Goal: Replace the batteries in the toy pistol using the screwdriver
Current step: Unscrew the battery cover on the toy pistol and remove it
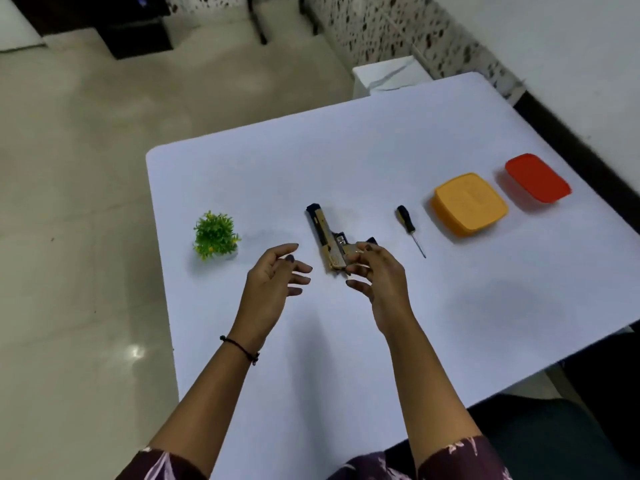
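- Broadly, a smooth white table (381, 161) with rounded corners spreads under both hands. Its left edge runs just beyond the left forearm, and bare tabletop lies open ahead of the fingers and on the near side of the right wrist.
- Glossy pale floor (69, 202) lies off the edge to the left of the left hand.
- Left hand (277, 275) hovers with relaxed, spread fingers and holds nothing. A dark cord bracelet (240, 348) circles its wrist.
- Right hand (377, 271) curls its fingertips around the grip end of the toy pistol, pinching it.
- An orange plastic box (469, 204), squarish and lidded with rounded corners, sits well to the right of the right hand.
- A red lidded box (536, 178) lies farther right again, near the table's right edge.
- A small leafy green plant (215, 235) with yellow flecks stands to the left of the left hand, near the left edge.
- Toy pistol (325, 233), tan with black parts, lies flat between the two hands, its barrel pointing away from them.
- Screwdriver (410, 230), with a black handle and thin metal shaft, lies untouched just right of the right hand, between it and the orange box.
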